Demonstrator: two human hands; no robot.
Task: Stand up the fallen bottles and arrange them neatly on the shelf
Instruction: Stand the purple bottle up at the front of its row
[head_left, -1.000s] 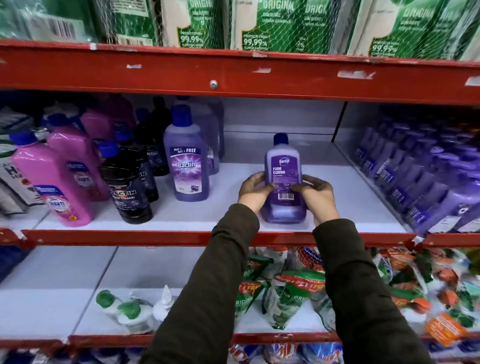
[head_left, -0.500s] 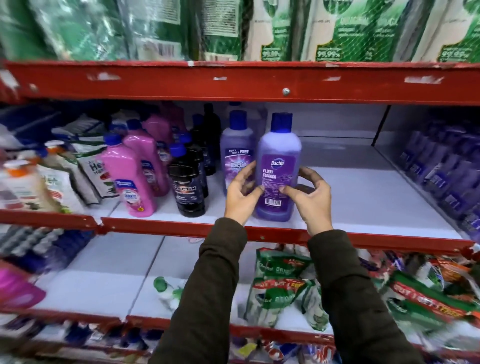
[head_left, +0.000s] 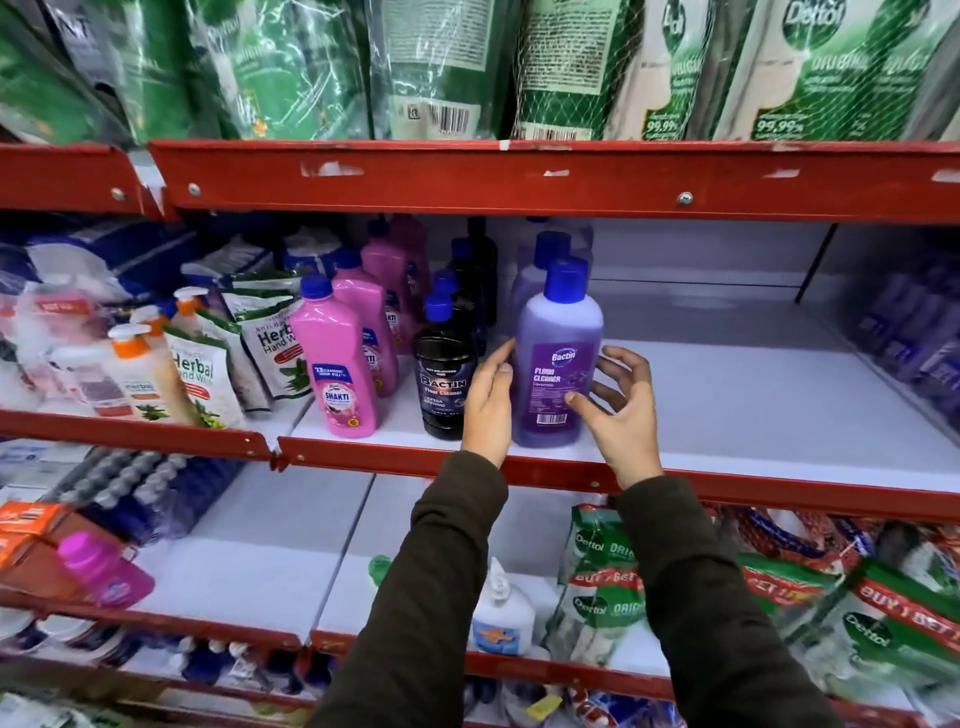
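A purple Bactin floor cleaner bottle (head_left: 558, 332) with a blue cap stands upright near the front of the white middle shelf (head_left: 737, 410), right beside a black Bactin bottle (head_left: 444, 379). My left hand (head_left: 485, 400) lies against the purple bottle's left side, with the thumb at its front edge. On the bottle's right, my right hand (head_left: 623, 410) has its fingers spread off the bottle and only the thumb tip touches the label. More purple bottles (head_left: 540, 265) stand behind it. Several purple bottles (head_left: 914, 332) lie blurred at the far right.
Pink Shakti bottles (head_left: 337, 364) stand left of the black one, with herbal hand wash pouches (head_left: 208, 374) further left. The red upper shelf beam (head_left: 519, 176) hangs low overhead. Bare white shelf stretches to the right of the purple bottle. Dettol packs (head_left: 597, 587) fill the shelf below.
The purple bottle has moved left along the shelf to stand next to the black bottle. My right hand's fingers have opened away from it. The view has shifted left.
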